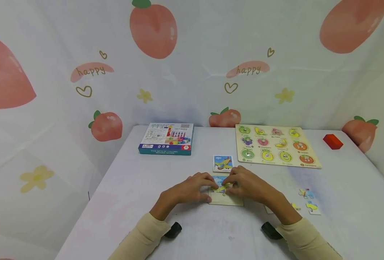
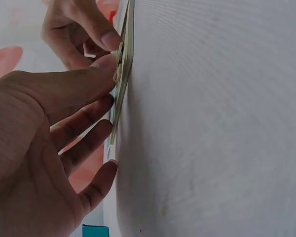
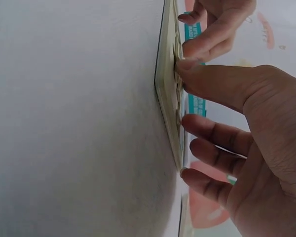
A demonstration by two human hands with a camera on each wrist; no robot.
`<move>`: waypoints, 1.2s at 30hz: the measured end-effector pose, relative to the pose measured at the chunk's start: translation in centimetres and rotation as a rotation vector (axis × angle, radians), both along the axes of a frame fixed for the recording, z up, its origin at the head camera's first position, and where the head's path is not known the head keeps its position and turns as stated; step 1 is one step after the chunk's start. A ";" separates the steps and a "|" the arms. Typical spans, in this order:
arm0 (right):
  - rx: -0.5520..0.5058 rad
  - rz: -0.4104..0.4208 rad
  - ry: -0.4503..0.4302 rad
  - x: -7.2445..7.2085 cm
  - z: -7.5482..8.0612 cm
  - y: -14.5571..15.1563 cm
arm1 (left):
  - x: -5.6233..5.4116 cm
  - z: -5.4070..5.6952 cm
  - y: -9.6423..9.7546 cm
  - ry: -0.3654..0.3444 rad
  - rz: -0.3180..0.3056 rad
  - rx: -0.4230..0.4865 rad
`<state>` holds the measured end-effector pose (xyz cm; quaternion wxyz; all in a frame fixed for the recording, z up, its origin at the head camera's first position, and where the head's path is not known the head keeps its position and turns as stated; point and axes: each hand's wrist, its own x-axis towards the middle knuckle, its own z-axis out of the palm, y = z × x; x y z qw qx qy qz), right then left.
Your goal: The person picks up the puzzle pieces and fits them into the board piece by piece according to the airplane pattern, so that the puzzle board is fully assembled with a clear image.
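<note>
A wooden puzzle board (image 1: 226, 200) lies in front of me, its upper part filled with blue and yellow jigsaw pieces. My left hand (image 1: 192, 188) is at its left side, thumb and forefinger pinching a puzzle piece. From the right, my right hand (image 1: 248, 183) pinches a piece (image 1: 224, 190) between thumb and forefinger. In the left wrist view both thumbs meet close together at a slightly raised piece (image 2: 119, 54); its exact outline is partly hidden by the fingers. Just beyond the board lies a picture card (image 1: 222, 163) of a yellow airplane.
Loose puzzle pieces (image 1: 313, 207) lie on the right, some partly behind my right forearm. A fruit puzzle board (image 1: 276, 146) is at the back right, near a red block (image 1: 333, 141). A bead game box (image 1: 166, 139) sits at the back left.
</note>
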<state>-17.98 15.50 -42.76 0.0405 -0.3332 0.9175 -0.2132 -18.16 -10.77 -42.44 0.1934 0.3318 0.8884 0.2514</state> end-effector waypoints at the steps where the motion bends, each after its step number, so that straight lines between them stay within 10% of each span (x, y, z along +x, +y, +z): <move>1: -0.001 -0.002 0.001 0.0 0.0 0.0 | 0.0 0.0 0.0 -0.002 0.002 0.003; 36: -0.036 -0.101 -0.049 0.1 0.1 0.6 | 0.6 0.1 0.9 -0.041 -0.096 -0.013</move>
